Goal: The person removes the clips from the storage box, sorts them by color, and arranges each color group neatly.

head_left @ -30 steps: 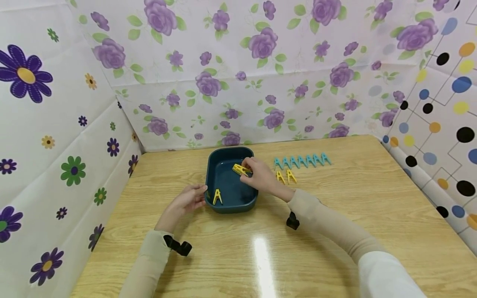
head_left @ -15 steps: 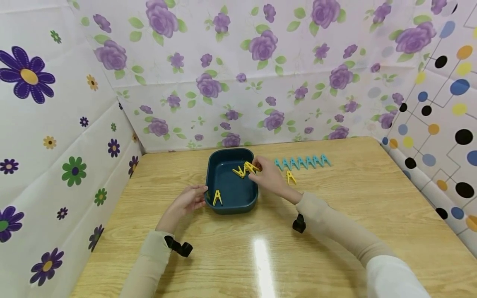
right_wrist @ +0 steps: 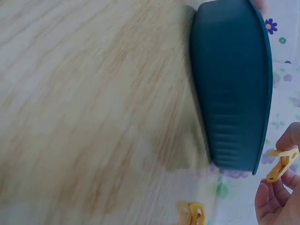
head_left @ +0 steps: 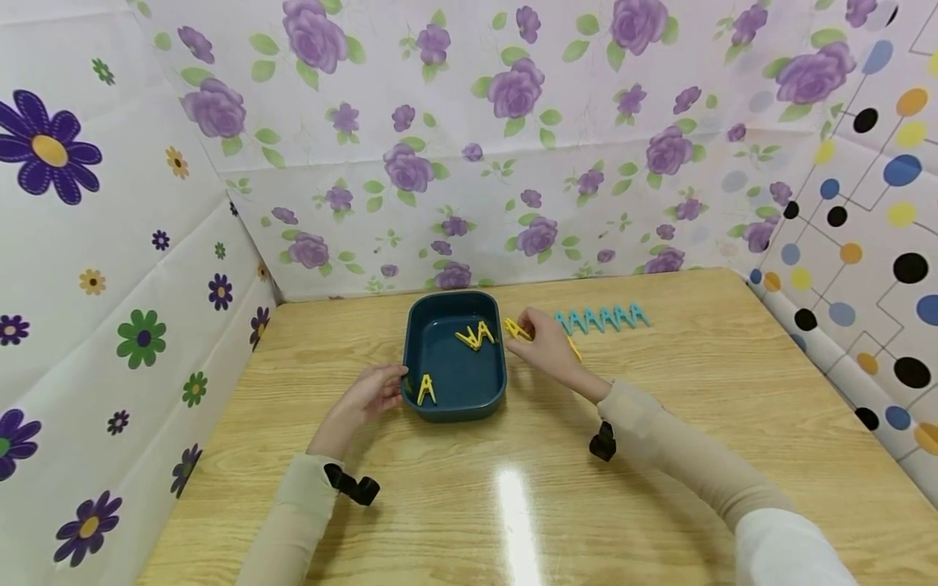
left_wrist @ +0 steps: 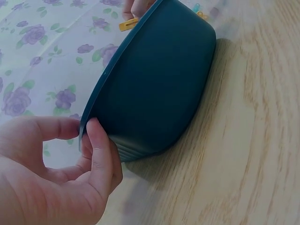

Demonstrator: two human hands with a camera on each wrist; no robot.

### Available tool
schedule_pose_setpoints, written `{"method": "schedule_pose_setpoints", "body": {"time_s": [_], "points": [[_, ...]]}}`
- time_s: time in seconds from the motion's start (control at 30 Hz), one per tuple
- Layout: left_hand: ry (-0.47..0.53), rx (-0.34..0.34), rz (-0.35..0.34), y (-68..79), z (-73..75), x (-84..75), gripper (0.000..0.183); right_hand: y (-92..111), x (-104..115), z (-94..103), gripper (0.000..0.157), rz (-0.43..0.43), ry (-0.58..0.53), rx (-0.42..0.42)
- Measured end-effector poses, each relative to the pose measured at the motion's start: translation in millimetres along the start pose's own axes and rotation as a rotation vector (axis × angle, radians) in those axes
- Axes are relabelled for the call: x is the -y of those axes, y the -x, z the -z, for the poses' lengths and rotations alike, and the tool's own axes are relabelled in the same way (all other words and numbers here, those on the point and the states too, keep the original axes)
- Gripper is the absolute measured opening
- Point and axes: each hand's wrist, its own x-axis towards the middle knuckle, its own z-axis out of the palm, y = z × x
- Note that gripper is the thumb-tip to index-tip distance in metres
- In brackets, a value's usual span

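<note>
My left hand (head_left: 368, 392) pinches the left rim of a dark teal plastic tray (head_left: 456, 413), thumb and fingers on either side of the wall in the left wrist view. A yellow clothespin (head_left: 517, 329) is pinched by the fingers of my right hand (head_left: 548, 343), just outside the tray's right rim. In the right wrist view the held clothespin (right_wrist: 282, 167) shows its spring between thumb and fingers. Inside the tray lie a yellow clothespin (head_left: 427, 390) at the near left and two more, one of them a spread clothespin (head_left: 467, 338), toward the far right.
Several light blue clothespins (head_left: 604, 318) form a row on the wooden table (head_left: 659, 391), right of the tray. Part of a yellow clothespin (head_left: 575, 350) shows behind the right hand. Patterned sheets (head_left: 410, 236) stand along the table's back and sides.
My right hand has moved right with a yellow clothespin, from over the tray to beyond its right rim. It now covers more of the clothespins on the table. My left hand stays at the rim.
</note>
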Motion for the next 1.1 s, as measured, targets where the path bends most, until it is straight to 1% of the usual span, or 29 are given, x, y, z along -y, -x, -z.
{"method": "schedule_pose_setpoints", "body": {"time_s": [0.2, 0.43, 0.57, 0.7, 0.77, 0.93, 1.1], "points": [[0.018, 0.005, -0.005, -1.9, 0.6, 1.3, 0.029, 2.9, -9.5, 1.4, 0.020, -0.062, 0.023, 0.022], [0.025, 0.012, -0.011, -2.7, 0.4, 1.5, 0.030, 8.7, -19.0, 9.1, 0.017, -0.103, 0.058, 0.069], [0.035, 0.012, -0.010, -3.1, 0.6, 0.6, 0.028, 9.9, -22.8, 14.3, 0.018, -0.135, 0.080, 0.085], [0.048, 0.000, -0.011, -3.7, 0.4, -0.1, 0.027, 11.5, -26.4, 18.4, 0.019, -0.146, 0.102, 0.097], [0.046, 0.002, -0.012, -3.9, 0.7, -0.1, 0.033, 12.9, -27.7, 20.5, 0.019, -0.153, 0.101, 0.102], [0.042, 0.023, -0.015, -2.6, 2.1, 0.7, 0.056, 16.9, -33.6, 25.3, 0.019, -0.182, 0.095, 0.117], [0.050, 0.049, -0.021, -1.5, 2.8, 0.8, 0.062, 19.9, -39.0, 29.9, 0.023, -0.200, 0.113, 0.112]]}}
